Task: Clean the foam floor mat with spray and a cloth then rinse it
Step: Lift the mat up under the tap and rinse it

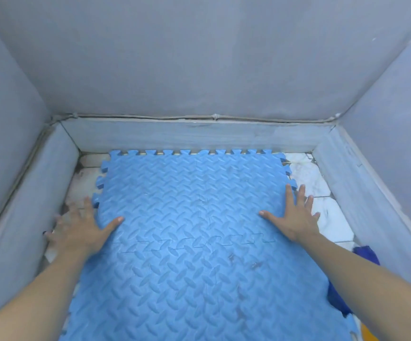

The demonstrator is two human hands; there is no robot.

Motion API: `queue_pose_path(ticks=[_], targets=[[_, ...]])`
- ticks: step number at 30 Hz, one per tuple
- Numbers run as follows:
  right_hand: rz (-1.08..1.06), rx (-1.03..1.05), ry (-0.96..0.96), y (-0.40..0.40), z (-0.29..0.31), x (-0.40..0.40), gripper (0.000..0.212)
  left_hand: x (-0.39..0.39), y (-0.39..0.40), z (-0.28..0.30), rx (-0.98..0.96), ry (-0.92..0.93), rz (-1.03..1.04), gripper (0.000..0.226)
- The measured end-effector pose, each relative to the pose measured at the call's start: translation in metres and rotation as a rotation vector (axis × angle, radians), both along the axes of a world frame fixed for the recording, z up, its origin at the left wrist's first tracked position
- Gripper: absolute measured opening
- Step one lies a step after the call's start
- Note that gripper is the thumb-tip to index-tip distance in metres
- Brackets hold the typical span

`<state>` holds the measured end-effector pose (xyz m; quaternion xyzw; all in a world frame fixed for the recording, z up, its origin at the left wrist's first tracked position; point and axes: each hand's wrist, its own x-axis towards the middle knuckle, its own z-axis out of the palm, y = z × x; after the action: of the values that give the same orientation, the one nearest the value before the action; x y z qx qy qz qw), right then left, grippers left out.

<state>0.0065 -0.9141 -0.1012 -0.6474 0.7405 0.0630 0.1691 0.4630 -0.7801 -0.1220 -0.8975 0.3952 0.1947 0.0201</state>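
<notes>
A light blue foam floor mat [189, 217] made of interlocking tiles with a raised tread pattern lies flat on the tiled floor. Dark smudges mark its near right part. My left hand [81, 227] lies with fingers spread at the mat's left edge, thumb on the foam and the other fingers blurred over the floor. My right hand [295, 215] rests flat with fingers spread on the mat's right edge. A dark blue cloth [342, 291] lies bunched by the mat's right side, partly behind my right forearm. No spray bottle is in view.
Grey walls [199, 57] and a low grey skirting [189, 136] close in the corner on three sides. White marbled floor tiles [322, 205] show in strips left and right of the mat. A yellow object [369, 334] peeks in at the bottom right.
</notes>
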Motion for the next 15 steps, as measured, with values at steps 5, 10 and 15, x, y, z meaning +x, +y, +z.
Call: queue_pose_path(ticks=[5, 10, 15], targets=[[-0.153, -0.005, -0.152, -0.008, -0.009, -0.006, 0.124, 0.009, -0.007, -0.017, -0.093, 0.142, 0.109, 0.133], [-0.406, -0.022, -0.365, -0.029, 0.018, -0.025, 0.116, -0.005, -0.039, 0.002, -0.116, 0.262, 0.280, 0.130], [-0.505, -0.027, -0.574, -0.030, 0.043, -0.020, 0.097, -0.006, -0.043, 0.037, -0.198, 0.426, 0.446, 0.111]])
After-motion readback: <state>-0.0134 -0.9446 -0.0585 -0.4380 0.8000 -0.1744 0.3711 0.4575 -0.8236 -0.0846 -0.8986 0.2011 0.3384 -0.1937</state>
